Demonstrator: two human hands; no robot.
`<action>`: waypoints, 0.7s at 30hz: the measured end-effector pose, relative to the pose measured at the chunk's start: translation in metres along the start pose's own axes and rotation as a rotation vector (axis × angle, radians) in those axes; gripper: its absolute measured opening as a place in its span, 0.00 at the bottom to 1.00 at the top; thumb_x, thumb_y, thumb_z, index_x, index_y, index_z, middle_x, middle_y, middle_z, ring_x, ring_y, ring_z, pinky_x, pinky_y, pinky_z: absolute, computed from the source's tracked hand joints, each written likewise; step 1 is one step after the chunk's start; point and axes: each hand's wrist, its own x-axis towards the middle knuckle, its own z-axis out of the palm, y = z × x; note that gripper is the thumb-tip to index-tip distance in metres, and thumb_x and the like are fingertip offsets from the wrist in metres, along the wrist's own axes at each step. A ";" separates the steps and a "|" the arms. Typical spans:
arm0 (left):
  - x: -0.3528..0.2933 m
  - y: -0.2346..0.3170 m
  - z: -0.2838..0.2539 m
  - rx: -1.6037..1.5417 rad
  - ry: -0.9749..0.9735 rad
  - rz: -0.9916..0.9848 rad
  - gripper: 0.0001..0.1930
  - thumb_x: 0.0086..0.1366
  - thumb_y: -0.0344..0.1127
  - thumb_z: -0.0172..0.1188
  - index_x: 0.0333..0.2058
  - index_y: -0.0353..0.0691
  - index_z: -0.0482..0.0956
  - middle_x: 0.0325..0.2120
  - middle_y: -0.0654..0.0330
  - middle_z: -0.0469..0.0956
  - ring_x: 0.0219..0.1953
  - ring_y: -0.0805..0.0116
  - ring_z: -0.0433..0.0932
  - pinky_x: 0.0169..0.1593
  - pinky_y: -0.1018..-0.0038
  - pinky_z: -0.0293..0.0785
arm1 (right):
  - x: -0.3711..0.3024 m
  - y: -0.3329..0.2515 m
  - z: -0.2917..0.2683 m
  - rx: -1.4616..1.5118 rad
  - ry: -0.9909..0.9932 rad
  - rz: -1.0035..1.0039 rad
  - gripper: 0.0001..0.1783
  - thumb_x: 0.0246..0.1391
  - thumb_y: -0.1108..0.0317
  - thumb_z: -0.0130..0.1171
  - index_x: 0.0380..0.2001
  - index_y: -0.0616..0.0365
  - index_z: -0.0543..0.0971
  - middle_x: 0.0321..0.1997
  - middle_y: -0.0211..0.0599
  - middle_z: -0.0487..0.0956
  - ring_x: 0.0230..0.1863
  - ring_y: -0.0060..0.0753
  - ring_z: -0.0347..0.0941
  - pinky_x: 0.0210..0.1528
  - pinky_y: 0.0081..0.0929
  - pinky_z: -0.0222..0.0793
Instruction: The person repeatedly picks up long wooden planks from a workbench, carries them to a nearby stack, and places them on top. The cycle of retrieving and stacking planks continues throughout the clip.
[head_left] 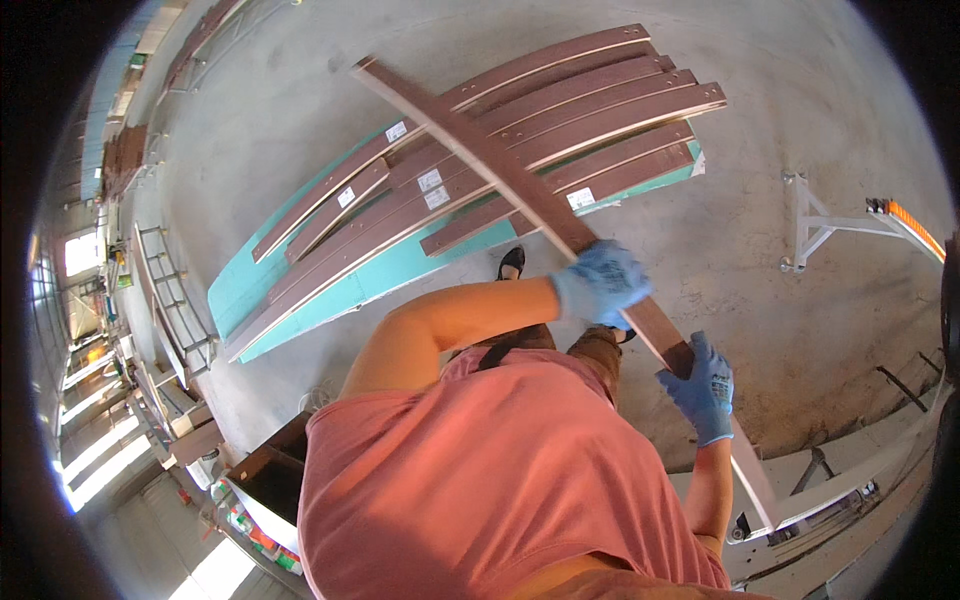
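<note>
A long brown wooden board [480, 150] slants across the view from the upper left to the lower right, held up in both my hands. My left hand [605, 283], in a blue work glove, is closed around its middle. Nearer its lower end, my right hand [705, 390], gloved alike, grips the edge with the thumb on the face. Beneath the far half of the board, several similar brown boards [560, 120] lie side by side on a turquoise sheet [400, 280]. Some of them carry white labels [430, 180] and small holes near their ends.
The grey concrete floor [740, 190] surrounds the stack. A white metal stand [825, 222] with an orange-striped part is on the right. At lower right is a machine or bench edge [830, 490]. A dark open box [272, 455] and metal racks [175, 290] stand left.
</note>
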 end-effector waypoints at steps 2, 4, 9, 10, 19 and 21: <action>-0.060 -0.042 -0.012 -0.128 0.028 -0.117 0.27 0.53 0.57 0.75 0.41 0.44 0.80 0.37 0.53 0.81 0.43 0.50 0.81 0.49 0.52 0.74 | 0.016 -0.031 0.006 -0.036 0.106 -0.120 0.39 0.38 0.53 0.79 0.53 0.55 0.74 0.45 0.48 0.83 0.49 0.57 0.79 0.55 0.52 0.72; -0.117 -0.071 -0.012 -0.076 0.021 -0.271 0.30 0.54 0.60 0.75 0.45 0.43 0.79 0.38 0.52 0.81 0.44 0.49 0.81 0.51 0.51 0.73 | 0.032 -0.054 0.012 -0.100 0.170 -0.228 0.39 0.37 0.54 0.80 0.52 0.55 0.74 0.44 0.46 0.82 0.49 0.55 0.78 0.57 0.51 0.70; -0.229 -0.126 0.000 -0.053 -0.003 -0.606 0.41 0.55 0.67 0.74 0.58 0.44 0.74 0.43 0.51 0.81 0.49 0.47 0.80 0.54 0.49 0.72 | 0.131 -0.114 0.020 -0.239 0.253 -0.516 0.41 0.40 0.48 0.77 0.54 0.55 0.73 0.44 0.45 0.81 0.47 0.54 0.77 0.64 0.51 0.65; -0.253 -0.138 0.019 -0.007 0.052 -0.659 0.46 0.54 0.68 0.74 0.63 0.44 0.71 0.44 0.50 0.81 0.49 0.47 0.80 0.54 0.49 0.71 | 0.154 -0.124 0.026 -0.228 0.203 -0.543 0.40 0.41 0.47 0.76 0.55 0.55 0.73 0.46 0.46 0.81 0.49 0.54 0.77 0.66 0.51 0.64; -0.361 -0.242 0.091 0.052 0.090 -0.933 0.54 0.59 0.67 0.70 0.71 0.33 0.61 0.47 0.43 0.80 0.49 0.44 0.80 0.53 0.49 0.74 | 0.320 -0.249 0.098 -0.343 0.135 -0.747 0.35 0.44 0.46 0.75 0.51 0.52 0.76 0.47 0.41 0.81 0.53 0.49 0.77 0.65 0.46 0.66; -0.373 -0.254 0.109 0.048 0.148 -0.957 0.49 0.58 0.63 0.71 0.67 0.33 0.65 0.48 0.43 0.80 0.50 0.45 0.81 0.52 0.48 0.75 | 0.342 -0.266 0.110 -0.417 0.154 -0.772 0.36 0.46 0.44 0.74 0.53 0.53 0.77 0.47 0.39 0.82 0.53 0.45 0.78 0.65 0.45 0.66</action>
